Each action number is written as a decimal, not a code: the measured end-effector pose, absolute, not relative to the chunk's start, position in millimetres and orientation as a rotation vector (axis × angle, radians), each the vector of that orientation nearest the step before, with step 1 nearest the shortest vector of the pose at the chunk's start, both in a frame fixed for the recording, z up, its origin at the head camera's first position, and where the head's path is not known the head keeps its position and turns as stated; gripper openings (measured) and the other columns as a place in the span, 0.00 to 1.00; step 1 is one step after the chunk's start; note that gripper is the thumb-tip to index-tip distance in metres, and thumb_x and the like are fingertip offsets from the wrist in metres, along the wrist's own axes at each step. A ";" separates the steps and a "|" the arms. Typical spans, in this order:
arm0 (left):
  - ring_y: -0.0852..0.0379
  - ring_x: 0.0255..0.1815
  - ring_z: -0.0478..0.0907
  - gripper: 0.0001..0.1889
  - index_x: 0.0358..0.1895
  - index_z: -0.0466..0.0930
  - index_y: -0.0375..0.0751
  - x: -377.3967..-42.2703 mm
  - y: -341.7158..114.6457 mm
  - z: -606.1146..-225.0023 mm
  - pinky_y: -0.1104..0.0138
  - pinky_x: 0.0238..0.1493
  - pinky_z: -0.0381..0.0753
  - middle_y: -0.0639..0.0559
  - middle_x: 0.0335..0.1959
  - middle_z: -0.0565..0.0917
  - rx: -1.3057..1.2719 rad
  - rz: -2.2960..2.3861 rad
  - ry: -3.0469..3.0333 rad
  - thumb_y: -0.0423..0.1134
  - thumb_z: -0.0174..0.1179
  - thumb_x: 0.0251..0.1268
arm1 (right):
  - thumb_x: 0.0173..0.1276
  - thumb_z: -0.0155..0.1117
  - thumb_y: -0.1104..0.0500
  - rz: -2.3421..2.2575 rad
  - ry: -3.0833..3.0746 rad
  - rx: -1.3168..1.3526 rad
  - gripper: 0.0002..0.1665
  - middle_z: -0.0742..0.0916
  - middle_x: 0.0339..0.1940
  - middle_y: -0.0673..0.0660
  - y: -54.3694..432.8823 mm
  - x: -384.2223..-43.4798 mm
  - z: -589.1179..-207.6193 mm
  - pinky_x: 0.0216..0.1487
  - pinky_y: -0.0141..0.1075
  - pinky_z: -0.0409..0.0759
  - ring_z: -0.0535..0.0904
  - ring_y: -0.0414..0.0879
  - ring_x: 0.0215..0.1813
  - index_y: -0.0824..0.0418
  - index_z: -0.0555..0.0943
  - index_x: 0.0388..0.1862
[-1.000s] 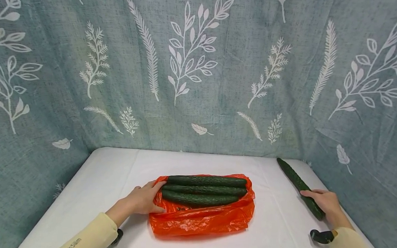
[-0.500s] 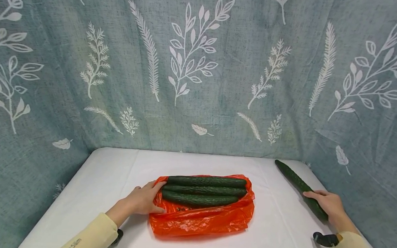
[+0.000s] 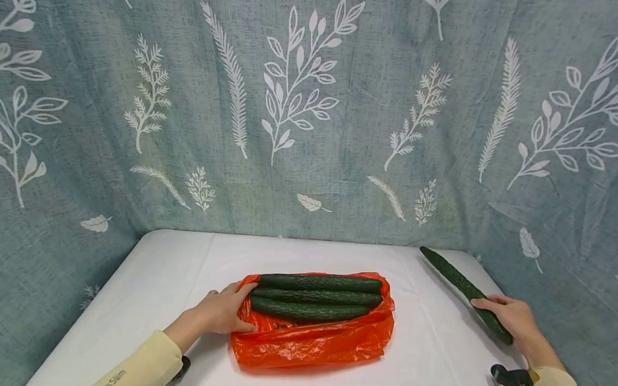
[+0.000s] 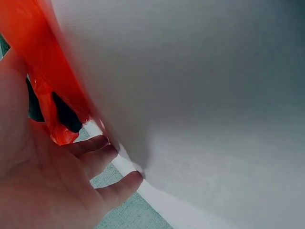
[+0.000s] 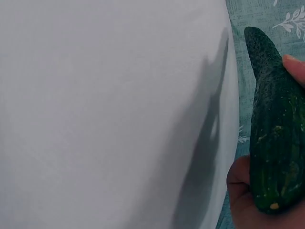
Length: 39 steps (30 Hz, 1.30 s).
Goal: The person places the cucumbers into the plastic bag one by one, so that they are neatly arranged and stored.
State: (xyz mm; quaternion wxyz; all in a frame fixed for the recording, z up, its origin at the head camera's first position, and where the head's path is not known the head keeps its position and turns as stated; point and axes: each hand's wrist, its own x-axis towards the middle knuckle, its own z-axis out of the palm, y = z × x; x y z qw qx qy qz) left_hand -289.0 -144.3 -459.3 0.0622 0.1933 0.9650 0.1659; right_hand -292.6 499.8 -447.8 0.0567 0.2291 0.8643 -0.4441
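A red plastic bag [image 3: 314, 345] lies mid-table with its mouth turned up, and three dark green cucumbers [image 3: 316, 297] are side by side in it. At its left end my left hand [image 3: 222, 309] is spread, thumb and forefinger apart at the rim. In the left wrist view, other fingers [image 4: 121, 186] extend loosely near the white surface, and the thumb goes partly behind the red plastic. Far right, my right hand [image 3: 511, 319] grips another long cucumber [image 3: 451, 273] near its lower end. Its blunt end faces the right wrist camera, with a shadow below on the cloth.
A white-covered table [image 3: 195, 261] carries everything. Blue-green curtains [image 3: 302, 98] printed with white leaves stand behind it and along both sides. Near the right edge, the dark wrist camera [image 3: 510, 376] sits below the right hand.
The far tip of the cucumber in my right hand has swung left, and the right hand has shifted slightly to the right. My left hand and the bag have stayed nearly still.
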 end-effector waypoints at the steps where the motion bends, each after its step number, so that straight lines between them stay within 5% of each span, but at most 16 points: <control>1: 0.37 0.72 0.68 0.54 0.78 0.58 0.46 -288.9 -144.3 -459.2 0.38 0.66 0.65 0.34 0.73 0.66 0.585 0.501 2.917 0.63 0.74 0.51 | 0.54 0.69 0.24 -1.330 2.639 0.661 0.71 0.53 0.79 0.76 498.5 -292.0 -445.7 0.67 0.67 0.64 0.52 0.74 0.76 0.70 0.54 0.79; 6: 0.38 0.73 0.67 0.53 0.78 0.58 0.46 -287.8 -144.4 -457.6 0.38 0.66 0.65 0.34 0.73 0.65 0.583 0.509 2.909 0.62 0.74 0.51 | 0.59 0.69 0.28 -1.287 2.720 0.551 0.62 0.64 0.75 0.75 490.6 -291.9 -436.0 0.55 0.53 0.77 0.68 0.68 0.67 0.70 0.62 0.76; 14: 0.37 0.72 0.68 0.53 0.78 0.58 0.46 -287.8 -144.2 -458.3 0.40 0.65 0.66 0.34 0.73 0.66 0.579 0.501 2.911 0.62 0.74 0.51 | 0.60 0.69 0.28 -1.263 2.684 0.440 0.65 0.54 0.80 0.74 478.0 -295.5 -422.3 0.70 0.65 0.62 0.53 0.72 0.77 0.69 0.57 0.79; 22: 0.39 0.69 0.71 0.53 0.78 0.58 0.48 -290.5 -143.7 -462.6 0.40 0.66 0.66 0.36 0.71 0.68 0.578 0.478 2.930 0.64 0.73 0.51 | 0.63 0.68 0.32 -1.193 2.734 0.293 0.59 0.57 0.79 0.75 461.3 -297.6 -409.3 0.69 0.66 0.63 0.53 0.73 0.77 0.69 0.61 0.77; 39: 0.39 0.72 0.67 0.52 0.78 0.59 0.46 -286.1 -143.3 -457.0 0.39 0.64 0.67 0.35 0.73 0.66 0.590 0.505 2.915 0.62 0.74 0.52 | 0.62 0.72 0.39 -1.095 2.852 0.025 0.45 0.80 0.65 0.66 423.2 -301.6 -387.3 0.56 0.55 0.77 0.75 0.63 0.65 0.66 0.75 0.68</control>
